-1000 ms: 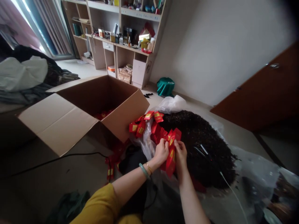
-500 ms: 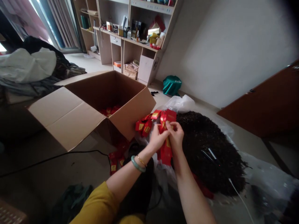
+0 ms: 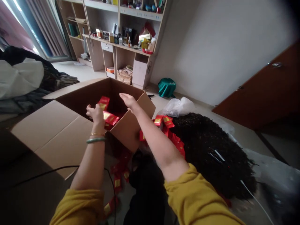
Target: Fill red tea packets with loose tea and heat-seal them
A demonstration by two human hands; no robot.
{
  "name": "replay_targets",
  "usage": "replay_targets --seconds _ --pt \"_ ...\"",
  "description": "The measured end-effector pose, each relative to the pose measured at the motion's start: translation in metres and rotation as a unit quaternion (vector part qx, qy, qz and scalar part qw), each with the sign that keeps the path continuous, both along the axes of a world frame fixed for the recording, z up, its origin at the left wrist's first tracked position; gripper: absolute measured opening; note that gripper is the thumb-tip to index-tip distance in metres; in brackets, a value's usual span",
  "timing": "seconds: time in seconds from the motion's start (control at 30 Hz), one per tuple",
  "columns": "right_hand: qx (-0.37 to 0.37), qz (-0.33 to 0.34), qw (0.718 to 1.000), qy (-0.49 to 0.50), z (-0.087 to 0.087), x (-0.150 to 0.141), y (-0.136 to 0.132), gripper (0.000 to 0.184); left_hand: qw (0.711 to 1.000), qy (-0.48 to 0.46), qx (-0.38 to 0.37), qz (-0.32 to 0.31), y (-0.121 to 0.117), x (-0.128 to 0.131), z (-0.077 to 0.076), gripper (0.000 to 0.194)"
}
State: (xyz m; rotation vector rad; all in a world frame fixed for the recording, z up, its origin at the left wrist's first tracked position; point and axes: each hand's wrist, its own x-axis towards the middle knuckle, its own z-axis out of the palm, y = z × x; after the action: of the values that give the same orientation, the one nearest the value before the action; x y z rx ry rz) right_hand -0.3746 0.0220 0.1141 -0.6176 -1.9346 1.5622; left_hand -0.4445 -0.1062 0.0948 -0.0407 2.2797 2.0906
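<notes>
At the far left a white cloth bundle point(image 3: 20, 76) lies on dark fabric. Next to it stands an open cardboard box point(image 3: 70, 125), its wide flap spread toward the near left. Inside the box, at the bottom, lie red sachets point(image 3: 110, 120) with yellow labels; the writing on them is too small to read.

The left hand point(image 3: 95, 113) is over the near edge of the box, its fingers curled around a few red sachets. The right hand point(image 3: 127, 99) is above the right wall of the box, spread flat and holding nothing.

Just right of the box, more red sachets point(image 3: 167, 125) lie in a loose heap on a clear plastic sheet point(image 3: 264, 165). Beside them is a big dark pile of loose tea leaves point(image 3: 211, 153). Behind it lies a white plastic bag point(image 3: 177, 106), and farther back by the wall a green bag point(image 3: 166, 87).
</notes>
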Motion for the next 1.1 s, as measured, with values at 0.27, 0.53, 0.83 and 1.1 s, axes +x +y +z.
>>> replay_targets --seconds 0.27,0.53,0.83,1.1 --pt "0.137 -0.394 0.88 -0.228 -0.051 0.207 0.069 0.052 0.912 0.123 -0.197 -0.339 0.012 0.204 -0.063 0.077" --pt "0.124 -0.336 0.84 -0.407 -0.089 0.228 0.095 0.097 0.867 0.097 -0.316 -0.373 0.055 0.216 -0.101 0.098" --pt "0.131 -0.217 0.829 -0.499 -0.106 0.204 0.124 0.089 0.81 0.1 -0.318 -0.483 0.099 0.195 -0.117 0.083" --pt "0.127 -0.273 0.885 -0.355 -0.126 0.213 0.135 0.056 0.788 0.105 -0.329 -0.51 0.117 0.194 -0.121 0.038"
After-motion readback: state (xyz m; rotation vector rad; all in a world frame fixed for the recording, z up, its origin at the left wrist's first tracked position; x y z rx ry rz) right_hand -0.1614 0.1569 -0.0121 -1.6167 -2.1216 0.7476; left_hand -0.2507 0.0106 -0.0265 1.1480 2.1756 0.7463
